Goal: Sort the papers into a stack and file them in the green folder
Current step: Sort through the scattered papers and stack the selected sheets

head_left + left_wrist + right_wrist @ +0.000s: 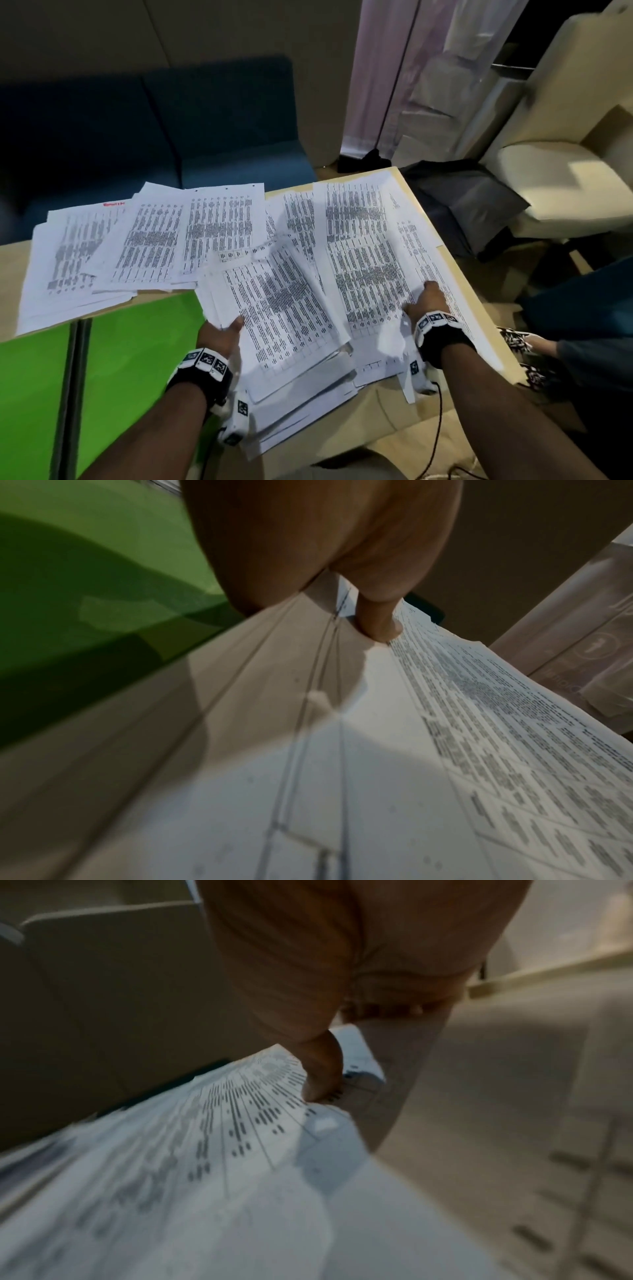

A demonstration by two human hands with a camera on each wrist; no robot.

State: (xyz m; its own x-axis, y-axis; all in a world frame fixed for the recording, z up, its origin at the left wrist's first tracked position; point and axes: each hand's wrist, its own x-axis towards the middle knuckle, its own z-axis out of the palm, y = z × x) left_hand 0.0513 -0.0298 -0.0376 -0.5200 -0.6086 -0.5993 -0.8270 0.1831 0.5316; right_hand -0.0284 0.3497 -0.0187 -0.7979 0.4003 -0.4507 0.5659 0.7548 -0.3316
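Printed white papers lie fanned out across the wooden table. One loose pile sits at the far left. My left hand grips the near-left edge of a thick bundle, thumb on top and fingers hidden beneath. My right hand pinches sheets at the right, its thumb pressed on the print. The green folder lies open and flat at the near left, its dark spine showing; the green folder is beside my left hand.
The table's right edge runs close to my right hand. A blue sofa stands behind the table, a beige chair and a dark bag to the right. A black cable trails from my right wrist.
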